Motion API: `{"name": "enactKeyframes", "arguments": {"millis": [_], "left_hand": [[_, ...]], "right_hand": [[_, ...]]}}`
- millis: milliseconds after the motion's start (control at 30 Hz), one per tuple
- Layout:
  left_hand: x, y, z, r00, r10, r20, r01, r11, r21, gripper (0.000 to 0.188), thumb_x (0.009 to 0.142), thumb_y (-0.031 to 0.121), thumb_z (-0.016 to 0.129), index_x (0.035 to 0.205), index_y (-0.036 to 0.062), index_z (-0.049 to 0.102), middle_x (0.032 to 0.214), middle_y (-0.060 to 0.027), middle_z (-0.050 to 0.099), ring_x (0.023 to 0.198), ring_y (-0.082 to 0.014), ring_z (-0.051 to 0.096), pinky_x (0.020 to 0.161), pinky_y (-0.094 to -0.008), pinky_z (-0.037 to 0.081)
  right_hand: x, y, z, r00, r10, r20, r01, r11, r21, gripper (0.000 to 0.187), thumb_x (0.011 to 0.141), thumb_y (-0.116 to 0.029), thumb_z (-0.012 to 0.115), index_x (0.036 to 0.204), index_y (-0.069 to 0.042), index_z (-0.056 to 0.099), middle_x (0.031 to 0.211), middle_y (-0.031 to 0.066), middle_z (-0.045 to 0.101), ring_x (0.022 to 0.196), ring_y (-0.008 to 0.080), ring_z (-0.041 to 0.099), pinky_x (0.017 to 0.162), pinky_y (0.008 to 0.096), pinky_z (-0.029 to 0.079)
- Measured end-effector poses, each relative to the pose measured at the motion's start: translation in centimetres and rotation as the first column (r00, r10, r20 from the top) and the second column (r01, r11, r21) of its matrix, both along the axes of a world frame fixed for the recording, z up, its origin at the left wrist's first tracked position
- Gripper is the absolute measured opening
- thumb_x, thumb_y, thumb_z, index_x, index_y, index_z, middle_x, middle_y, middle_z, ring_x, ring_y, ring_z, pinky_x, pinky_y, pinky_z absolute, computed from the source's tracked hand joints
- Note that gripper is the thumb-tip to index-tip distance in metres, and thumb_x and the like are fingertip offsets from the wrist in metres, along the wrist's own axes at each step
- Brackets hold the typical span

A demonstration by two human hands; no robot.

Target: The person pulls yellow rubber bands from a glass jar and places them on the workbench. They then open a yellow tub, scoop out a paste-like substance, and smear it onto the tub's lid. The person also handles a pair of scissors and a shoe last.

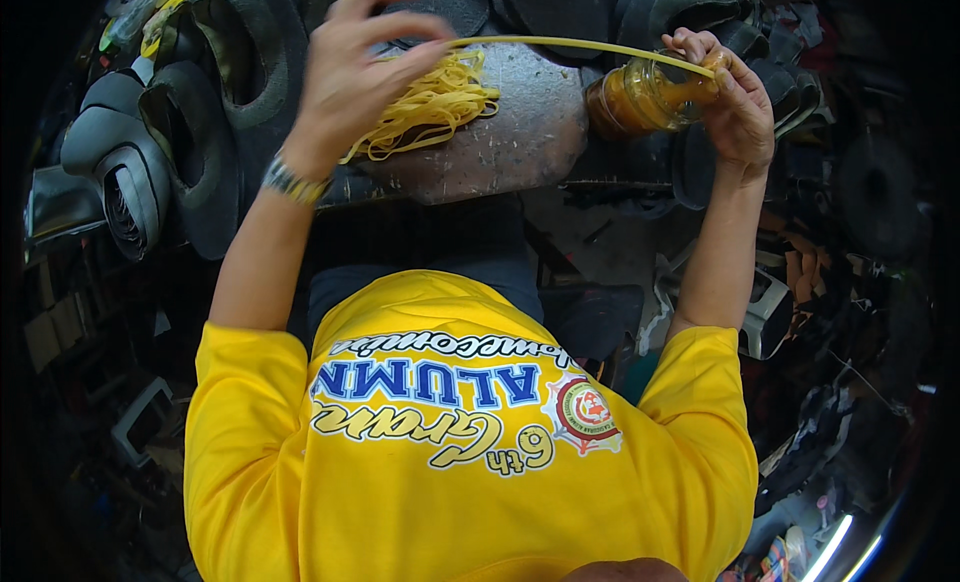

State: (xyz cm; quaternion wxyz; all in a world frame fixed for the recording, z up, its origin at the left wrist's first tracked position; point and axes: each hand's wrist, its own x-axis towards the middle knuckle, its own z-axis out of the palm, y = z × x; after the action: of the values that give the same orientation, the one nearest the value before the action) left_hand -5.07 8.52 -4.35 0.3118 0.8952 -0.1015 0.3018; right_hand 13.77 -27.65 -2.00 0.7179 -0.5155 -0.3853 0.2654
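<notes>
A narrow yellow strip (570,43) stretches in a slight arc between my two hands, above the work board. My left hand (365,77) has its thumb and forefinger at the strip's left end; the fingertips are smeared by motion. At the other end, my right hand (742,107) pinches the strip between thumb and fingers. Right beside that hand, a glass jar (640,97) of amber-brown, glue-like stuff leans with its mouth toward my palm. Whether the hand touches the jar I cannot tell. Below my left hand lies a loose heap of similar yellow strips (430,107).
The worn grey board (530,112) lies in front of me. Dark curved foam or rubber pieces (250,52) crowd its far side and left. A rolled dark sheet (125,202) stands at far left. Scraps and a pale plastic frame (765,312) lie lower right.
</notes>
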Motion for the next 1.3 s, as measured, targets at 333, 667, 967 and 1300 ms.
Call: {"name": "enactKeyframes", "arguments": {"millis": [333, 667, 967, 1300], "left_hand": [[-15.8, 1.2, -4.4, 0.885, 0.401, -0.236, -0.460, 0.833, -0.308, 0.029, 0.087, 0.008, 0.072, 0.115, 0.0101, 0.074, 0.139, -0.0081, 0.050, 0.127, -0.0245, 0.052, 0.106, -0.0377, 0.043], [-11.4, -2.0, -2.2, 0.979, 0.205, -0.002, -0.200, 0.950, -0.240, 0.027, 0.082, 0.009, 0.075, 0.109, 0.0110, 0.076, 0.132, -0.0113, 0.054, 0.124, -0.0275, 0.053, 0.103, -0.0376, 0.045], [-7.2, -8.7, -0.5, 0.994, -0.108, -0.011, 0.106, 0.988, -0.116, 0.028, 0.077, 0.009, 0.077, 0.104, 0.0153, 0.078, 0.133, -0.0112, 0.057, 0.128, -0.0294, 0.050, 0.107, -0.0425, 0.039], [-13.0, -5.2, -2.7, 0.989, 0.054, -0.140, -0.073, 0.988, -0.136, 0.025, 0.079, 0.009, 0.077, 0.104, 0.0139, 0.077, 0.131, -0.0115, 0.057, 0.127, -0.0302, 0.049, 0.106, -0.0413, 0.039]], "right_hand": [[-2.5, 0.6, 2.1, 0.886, -0.136, 0.444, 0.233, 0.957, -0.171, 0.025, 0.103, -0.015, 0.053, 0.116, 0.003, 0.065, 0.128, 0.0102, 0.057, 0.135, 0.0279, 0.043, 0.117, 0.0375, 0.026], [-6.6, 0.3, 2.1, 0.423, -0.219, 0.879, 0.679, 0.719, -0.148, 0.059, 0.104, -0.056, 0.037, 0.111, -0.009, 0.072, 0.128, 0.0061, 0.059, 0.144, 0.0319, 0.032, 0.119, 0.0509, 0.016], [-10.6, 0.1, 0.8, 0.039, 0.024, 0.999, 0.895, 0.443, -0.045, 0.037, 0.092, -0.042, 0.068, 0.125, -0.026, 0.072, 0.160, 0.0103, 0.036, 0.154, 0.0365, 0.011, 0.115, 0.0688, 0.000], [-11.1, 1.2, 0.2, -0.110, -0.224, 0.968, 0.886, 0.420, 0.198, 0.017, 0.079, -0.016, 0.082, 0.095, -0.015, 0.076, 0.122, 0.0037, 0.060, 0.132, 0.0301, 0.044, 0.111, 0.0518, 0.026]]}}
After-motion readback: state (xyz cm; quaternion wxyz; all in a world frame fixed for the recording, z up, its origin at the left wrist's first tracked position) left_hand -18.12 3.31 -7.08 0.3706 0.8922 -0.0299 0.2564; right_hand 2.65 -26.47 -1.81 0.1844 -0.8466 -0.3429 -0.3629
